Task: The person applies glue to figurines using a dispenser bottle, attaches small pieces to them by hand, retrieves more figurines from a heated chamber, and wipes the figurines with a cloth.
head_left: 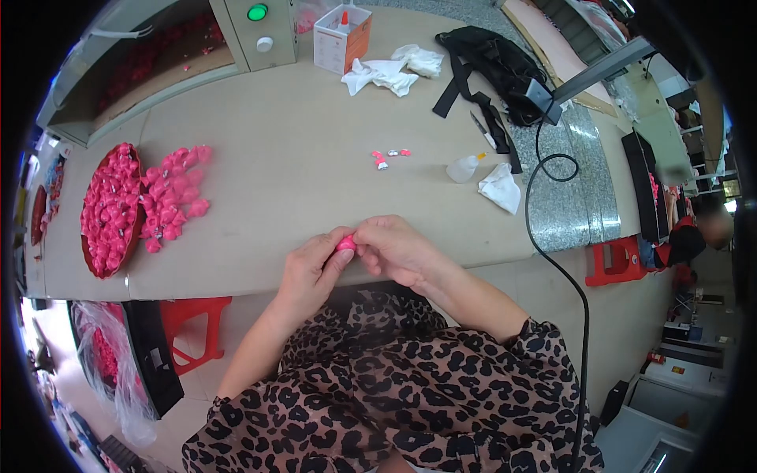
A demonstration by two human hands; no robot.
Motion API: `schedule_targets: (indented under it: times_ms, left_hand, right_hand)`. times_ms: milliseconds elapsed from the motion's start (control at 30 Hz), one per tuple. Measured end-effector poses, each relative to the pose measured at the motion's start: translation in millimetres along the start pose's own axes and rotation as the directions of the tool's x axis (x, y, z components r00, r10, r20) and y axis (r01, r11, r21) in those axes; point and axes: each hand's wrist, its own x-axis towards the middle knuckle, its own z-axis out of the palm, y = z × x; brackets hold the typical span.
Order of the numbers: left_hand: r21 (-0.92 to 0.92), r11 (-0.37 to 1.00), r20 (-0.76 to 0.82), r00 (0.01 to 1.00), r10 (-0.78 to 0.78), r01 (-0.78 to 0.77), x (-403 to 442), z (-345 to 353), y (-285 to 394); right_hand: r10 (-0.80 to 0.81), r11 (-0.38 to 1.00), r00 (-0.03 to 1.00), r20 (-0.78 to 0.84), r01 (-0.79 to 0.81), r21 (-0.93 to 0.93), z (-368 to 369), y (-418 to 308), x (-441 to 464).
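Note:
A small, glossy, rounded pink piece [345, 243] is pinched between the thumb and fingers of my left hand [309, 266], near the table's front edge. My right hand [397, 247] is closed, its thumb and forefinger at the right side of that piece; whatever lies between those fingertips is hidden. To the left, similar pink pieces [110, 209] fill a red tray [88, 251], and loose pink pieces [175, 191] are heaped beside it. Beyond my hands lie a few tiny pink and silvery parts [382, 162]. A translucent bottle with a yellow tip [463, 169] rests near a folded white cloth [500, 189].
At the back are a white-and-orange box [341, 41], crumpled white tissues [382, 76] and a black bag [493, 67] with straps. A black cable [579, 292] hangs down at right. Red stools [613, 262] and a black crate [150, 359] stand below the table; another person is at far right.

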Motion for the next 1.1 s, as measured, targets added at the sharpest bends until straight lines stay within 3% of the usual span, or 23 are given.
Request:
schedule_targets:
  times_ms: [267, 467, 667, 1100]
  left_hand:
    - [-0.018, 0.999, 0.012, 0.999, -0.05, 0.05, -3.5, 0.3, 1.5]
    - [0.074, 0.997, -0.007, 0.999, 0.035, -0.035, -3.8, 3.6, -5.3]
    - [-0.012, 0.999, 0.006, 0.999, -0.042, 0.043, -3.0, 3.9, 1.8]
    - [0.046, 0.997, 0.01, 0.998, 0.057, -0.057, -2.5, 0.6, 0.0]
  right_hand:
    - [-0.032, 0.999, 0.999, 0.012, 0.032, 0.022, -0.9, 4.8, -0.5]
    - [-0.068, 0.997, 0.998, 0.014, 0.068, -0.038, -3.2, 8.3, -0.1]
    - [-0.086, 0.996, 0.996, 0.039, 0.087, -0.021, -4.8, 11.0, 2.1]
    - [-0.033, 0.998, 0.999, -0.019, 0.031, -0.062, 7.4, -1.6, -12.7]
